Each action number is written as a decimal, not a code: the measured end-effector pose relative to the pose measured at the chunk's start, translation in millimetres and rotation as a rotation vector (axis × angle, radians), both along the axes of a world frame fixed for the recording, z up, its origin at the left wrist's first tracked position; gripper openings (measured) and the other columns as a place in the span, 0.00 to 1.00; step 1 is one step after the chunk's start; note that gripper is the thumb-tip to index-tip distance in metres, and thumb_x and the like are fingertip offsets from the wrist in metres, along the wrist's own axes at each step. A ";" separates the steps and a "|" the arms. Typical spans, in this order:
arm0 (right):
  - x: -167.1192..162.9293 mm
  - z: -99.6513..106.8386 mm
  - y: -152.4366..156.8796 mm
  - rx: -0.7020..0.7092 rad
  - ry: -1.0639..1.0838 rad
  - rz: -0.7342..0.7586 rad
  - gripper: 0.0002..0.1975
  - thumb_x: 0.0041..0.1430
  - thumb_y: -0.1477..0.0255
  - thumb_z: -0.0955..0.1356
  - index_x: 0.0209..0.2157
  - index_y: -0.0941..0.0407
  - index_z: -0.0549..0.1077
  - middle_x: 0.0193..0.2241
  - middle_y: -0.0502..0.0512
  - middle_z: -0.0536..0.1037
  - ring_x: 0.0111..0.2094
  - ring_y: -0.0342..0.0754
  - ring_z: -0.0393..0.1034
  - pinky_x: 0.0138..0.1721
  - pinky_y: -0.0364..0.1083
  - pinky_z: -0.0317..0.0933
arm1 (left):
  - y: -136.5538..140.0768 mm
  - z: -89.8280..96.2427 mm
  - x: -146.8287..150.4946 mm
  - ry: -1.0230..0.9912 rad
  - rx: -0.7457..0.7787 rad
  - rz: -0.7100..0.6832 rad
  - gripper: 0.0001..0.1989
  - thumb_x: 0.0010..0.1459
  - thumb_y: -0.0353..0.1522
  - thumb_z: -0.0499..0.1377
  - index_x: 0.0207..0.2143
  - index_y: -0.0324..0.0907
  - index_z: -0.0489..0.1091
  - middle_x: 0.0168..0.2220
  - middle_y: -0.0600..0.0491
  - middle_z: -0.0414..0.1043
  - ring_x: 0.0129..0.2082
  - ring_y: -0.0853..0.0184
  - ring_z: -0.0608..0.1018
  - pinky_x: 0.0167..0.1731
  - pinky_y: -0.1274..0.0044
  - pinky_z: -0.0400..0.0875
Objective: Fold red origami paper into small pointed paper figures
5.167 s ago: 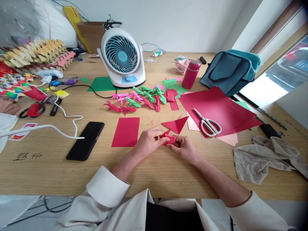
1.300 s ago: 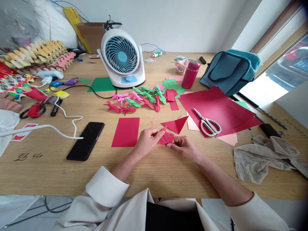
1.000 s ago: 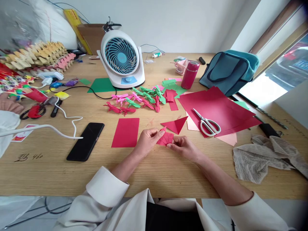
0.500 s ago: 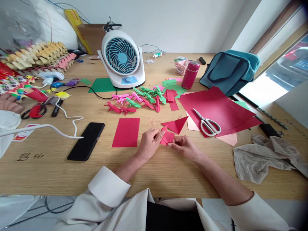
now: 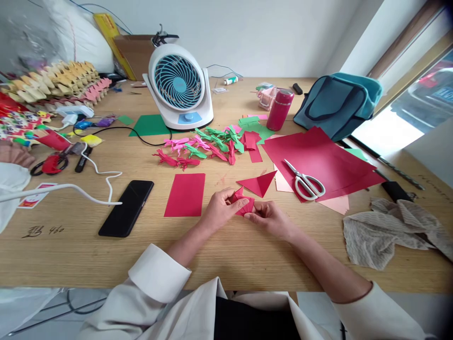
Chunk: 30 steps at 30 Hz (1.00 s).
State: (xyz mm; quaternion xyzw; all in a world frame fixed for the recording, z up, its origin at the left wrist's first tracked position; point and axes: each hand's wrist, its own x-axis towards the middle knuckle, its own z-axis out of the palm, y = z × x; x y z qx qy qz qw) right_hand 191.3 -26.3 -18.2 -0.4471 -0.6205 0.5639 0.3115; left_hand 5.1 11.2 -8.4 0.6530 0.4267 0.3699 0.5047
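Between my two hands is a small piece of folded red paper [image 5: 249, 205], creased and pointed at its top. My left hand [image 5: 223, 208] pinches it from the left, with the thumb lying across its face. On its lower right edge, the fingers of my right hand [image 5: 271, 218] are closed. Just beyond it lies a folded red paper triangle [image 5: 260, 183]. A flat red paper rectangle [image 5: 185, 195] rests to the left of my left hand. Several folded paper figures [image 5: 208, 145] in pink, green and red are heaped farther back.
White-handled scissors [image 5: 308, 186] lie on large red sheets [image 5: 327, 160] at right, near a crumpled cloth [image 5: 392, 231]. A black phone [image 5: 126, 208] lies left. Behind stand a fan [image 5: 180, 87], a red flask [image 5: 280, 109] and a blue bag [image 5: 336, 106]. Another person's hand [image 5: 14, 153] is at far left.
My left thumb has slid right and slightly down across the folded red paper, covering more of its face. My right hand has shifted very slightly left.
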 end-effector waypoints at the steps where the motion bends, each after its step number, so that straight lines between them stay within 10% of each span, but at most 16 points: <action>1: -0.3 -0.2 -0.5 0.011 -0.028 0.003 0.21 0.59 0.56 0.68 0.23 0.57 0.61 0.20 0.43 0.53 0.22 0.38 0.45 0.22 0.42 0.41 | -0.2 -0.8 0.7 -0.042 -0.054 -0.013 0.20 0.53 0.45 0.64 0.23 0.39 0.63 0.23 0.59 0.59 0.24 0.74 0.62 0.25 0.81 0.56; 11: -0.5 -0.1 -1.7 0.064 -0.129 0.002 0.20 0.59 0.57 0.68 0.24 0.57 0.62 0.20 0.44 0.54 0.22 0.39 0.46 0.22 0.42 0.42 | -1.8 -3.6 0.9 -0.322 -0.389 -0.020 0.17 0.48 0.42 0.68 0.24 0.37 0.71 0.21 0.58 0.66 0.24 0.74 0.65 0.27 0.80 0.60; 23: 1.4 -0.4 -1.9 0.051 -0.107 -0.006 0.20 0.58 0.56 0.69 0.24 0.57 0.62 0.20 0.45 0.56 0.22 0.39 0.47 0.22 0.42 0.42 | 3.2 9.0 -7.4 -0.092 -0.075 -0.062 0.27 0.56 0.48 0.60 0.16 0.38 0.61 0.20 0.58 0.50 0.23 0.74 0.56 0.24 0.79 0.53; 30: 2.0 -0.6 -1.9 0.057 -0.082 -0.027 0.20 0.59 0.58 0.68 0.23 0.56 0.60 0.20 0.45 0.55 0.22 0.39 0.48 0.23 0.41 0.43 | 4.0 6.9 -6.5 -0.151 -0.129 -0.058 0.18 0.54 0.44 0.63 0.31 0.37 0.77 0.29 0.52 0.72 0.32 0.68 0.71 0.35 0.77 0.65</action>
